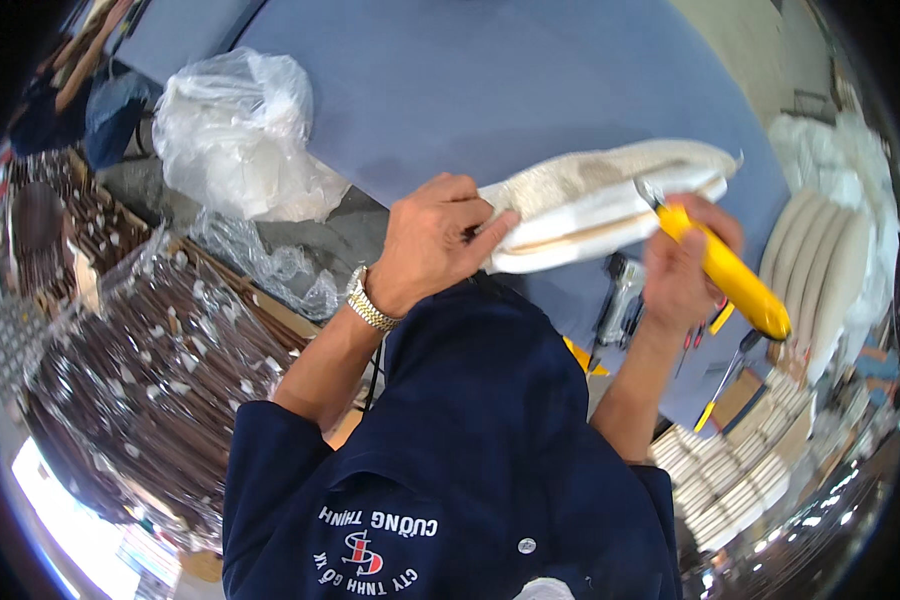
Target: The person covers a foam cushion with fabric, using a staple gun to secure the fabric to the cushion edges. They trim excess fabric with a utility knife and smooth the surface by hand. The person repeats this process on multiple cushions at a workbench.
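Note:
A curved padded piece, with beige fabric on one side and a white underside edged by a tan strip, lies on the blue-grey tabletop in front of me. My left hand, a watch on its wrist, grips the piece's left end with fingers and thumb. Wrapped round a yellow-handled tool is my right hand, near the piece's right end. The tool's short metal head is at the white side; whether it touches is hard to tell.
A staple gun and a screwdriver lie near my right forearm. Several beige pads are stacked at the right. Clear plastic bags sit at the table's left edge; wrapped brown pieces stand at the left.

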Motion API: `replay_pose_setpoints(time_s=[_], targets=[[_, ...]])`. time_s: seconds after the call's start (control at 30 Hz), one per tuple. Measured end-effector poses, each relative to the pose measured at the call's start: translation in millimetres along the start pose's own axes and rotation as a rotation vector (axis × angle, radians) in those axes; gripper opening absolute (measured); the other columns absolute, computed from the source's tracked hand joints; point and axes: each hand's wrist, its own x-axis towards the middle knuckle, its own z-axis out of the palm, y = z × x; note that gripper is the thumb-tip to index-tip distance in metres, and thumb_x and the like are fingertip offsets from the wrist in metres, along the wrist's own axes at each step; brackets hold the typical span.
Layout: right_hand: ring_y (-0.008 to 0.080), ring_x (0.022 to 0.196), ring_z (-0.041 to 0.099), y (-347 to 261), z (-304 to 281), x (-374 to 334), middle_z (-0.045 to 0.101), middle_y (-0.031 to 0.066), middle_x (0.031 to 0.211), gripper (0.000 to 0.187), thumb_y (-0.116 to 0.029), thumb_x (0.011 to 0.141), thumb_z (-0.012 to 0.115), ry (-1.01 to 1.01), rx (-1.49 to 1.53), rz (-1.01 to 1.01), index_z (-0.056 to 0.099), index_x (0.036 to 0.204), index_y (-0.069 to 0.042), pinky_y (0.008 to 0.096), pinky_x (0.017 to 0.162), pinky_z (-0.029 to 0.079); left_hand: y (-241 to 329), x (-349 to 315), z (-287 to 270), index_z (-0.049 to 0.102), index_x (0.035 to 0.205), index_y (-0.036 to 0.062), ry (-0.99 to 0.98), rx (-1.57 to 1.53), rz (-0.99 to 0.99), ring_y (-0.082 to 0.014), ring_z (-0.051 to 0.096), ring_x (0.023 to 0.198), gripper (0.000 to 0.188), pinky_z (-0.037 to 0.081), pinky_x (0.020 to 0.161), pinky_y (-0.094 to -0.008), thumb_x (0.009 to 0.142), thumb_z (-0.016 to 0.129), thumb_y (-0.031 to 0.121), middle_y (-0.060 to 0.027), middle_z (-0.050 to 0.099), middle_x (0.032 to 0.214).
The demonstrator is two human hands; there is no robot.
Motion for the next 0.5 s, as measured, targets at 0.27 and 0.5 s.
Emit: replay_pose_setpoints(time_s=[0.27,0.5], targets=[[0.021,0.09,0.071,57,90,-4,0.064,0.0136,0.129,0.033,-0.012,0.085,0.083,0.089,-0.33,-0.16,0.071,0.116,-0.01,0.0329,0.078,0.057,-5,3,-21,0.075,0.098,0.0055,-0.131,0.278,0.002,-0.0222,0.059,0.062,0.015,0.045,0.058,-0.0376,0.09,0.078,0.018,-0.0086,0.054,0.06],[0.0189,0.096,0.07,60,92,-4,0.068,0.0136,0.124,0.025,-0.018,0.095,0.075,0.237,-0.364,-0.145,0.069,0.116,-0.006,0.0317,0.081,0.057,-38,56,-69,0.062,0.144,0.0169,-0.746,-0.374,-0.117,-0.0175,0.068,0.103,0.063,0.058,0.09,-0.0339,0.086,0.081,0.007,-0.0053,0.069,0.111]])
